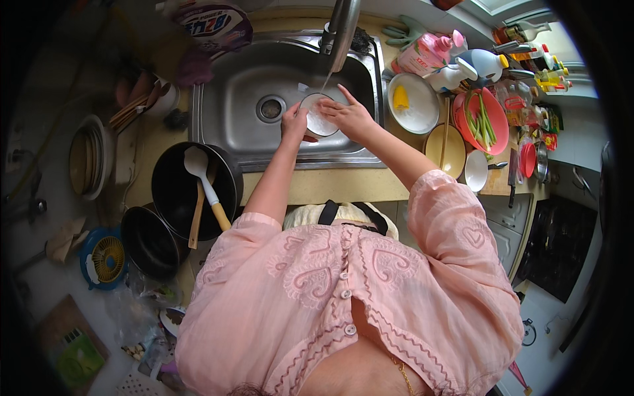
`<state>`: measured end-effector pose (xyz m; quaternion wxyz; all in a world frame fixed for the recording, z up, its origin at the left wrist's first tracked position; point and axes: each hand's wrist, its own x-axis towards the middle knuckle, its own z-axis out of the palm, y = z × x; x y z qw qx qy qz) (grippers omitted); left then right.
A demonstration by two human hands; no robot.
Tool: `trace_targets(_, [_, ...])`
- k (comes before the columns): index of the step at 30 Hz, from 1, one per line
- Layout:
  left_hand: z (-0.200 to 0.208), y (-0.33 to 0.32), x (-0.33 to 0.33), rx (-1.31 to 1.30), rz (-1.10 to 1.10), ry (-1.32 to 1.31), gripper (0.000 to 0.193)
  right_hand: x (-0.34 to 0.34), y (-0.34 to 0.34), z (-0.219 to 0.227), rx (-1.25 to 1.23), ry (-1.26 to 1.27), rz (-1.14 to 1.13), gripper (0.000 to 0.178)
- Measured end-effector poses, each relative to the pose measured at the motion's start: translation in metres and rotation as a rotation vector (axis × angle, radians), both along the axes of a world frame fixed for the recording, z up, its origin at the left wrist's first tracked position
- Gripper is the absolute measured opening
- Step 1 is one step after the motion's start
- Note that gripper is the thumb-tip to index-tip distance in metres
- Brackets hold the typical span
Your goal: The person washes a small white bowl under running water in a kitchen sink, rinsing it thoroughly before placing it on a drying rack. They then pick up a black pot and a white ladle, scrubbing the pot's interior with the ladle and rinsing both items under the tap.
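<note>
Over the sink, my left hand grips the near-left rim of a small round bowl, with its fingertips partly hidden below. The bowl looks pale and wet inside. My right hand has its fingers stretched out over the bowl's inner side, thumb apart. A thin stream of water runs from the metal faucet down to the bowl by my right fingers. The drain lies left of my hands.
Right of the sink stand a white plate with a yellow piece, a red basin with green stalks, a yellow bowl, a knife and several bottles. A black wok with two spatulas sits near left. A purple detergent bag lies back left.
</note>
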<state>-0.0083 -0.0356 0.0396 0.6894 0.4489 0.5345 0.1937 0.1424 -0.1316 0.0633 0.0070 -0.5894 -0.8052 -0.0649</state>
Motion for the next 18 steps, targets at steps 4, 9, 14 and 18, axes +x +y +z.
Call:
trace_targets(4, [0.0,-0.001,0.004,-0.037,0.096,-0.005,0.041,-0.033,0.003,0.021,-0.571,0.078,-0.284,0.038])
trace_targets(9, [-0.023,0.001,0.002,-0.024,0.137,-0.033,0.039,-0.059,0.015,0.029,-0.676,0.606,-0.398,0.04])
trace_targets(14, [-0.016,0.001,-0.003,-0.138,0.161,-0.146,0.042,-0.053,0.008,0.038,-0.614,0.411,-0.35,0.038])
trace_targets(18, [-0.026,0.002,0.004,-0.059,0.156,-0.159,0.042,-0.03,-0.006,0.03,-0.432,0.105,-0.293,0.035])
